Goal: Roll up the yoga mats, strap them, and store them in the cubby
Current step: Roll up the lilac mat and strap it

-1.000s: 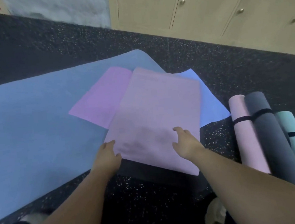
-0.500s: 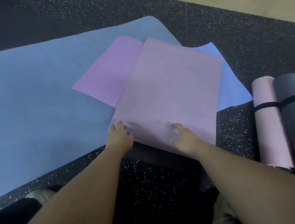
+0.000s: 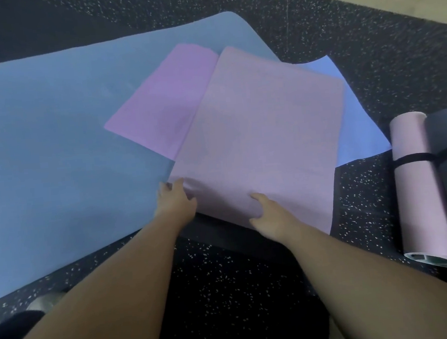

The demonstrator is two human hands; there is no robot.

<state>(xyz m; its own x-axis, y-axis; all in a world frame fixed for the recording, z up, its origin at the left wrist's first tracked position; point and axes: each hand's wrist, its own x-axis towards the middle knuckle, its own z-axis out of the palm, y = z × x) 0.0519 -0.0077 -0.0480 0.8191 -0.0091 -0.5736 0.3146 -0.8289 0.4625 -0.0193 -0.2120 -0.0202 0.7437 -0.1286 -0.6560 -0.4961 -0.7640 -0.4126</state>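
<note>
Centre frame: left hand [image 3: 175,200] and right hand [image 3: 268,215] each grasp the near edge of the pale pink mat [image 3: 263,144], which overlaps a purple mat [image 3: 163,112]; uneven pull could start a crooked, telescoping roll or drag the purple mat along

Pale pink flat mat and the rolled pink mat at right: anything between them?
Only bare speckled floor, in the head view.
</note>
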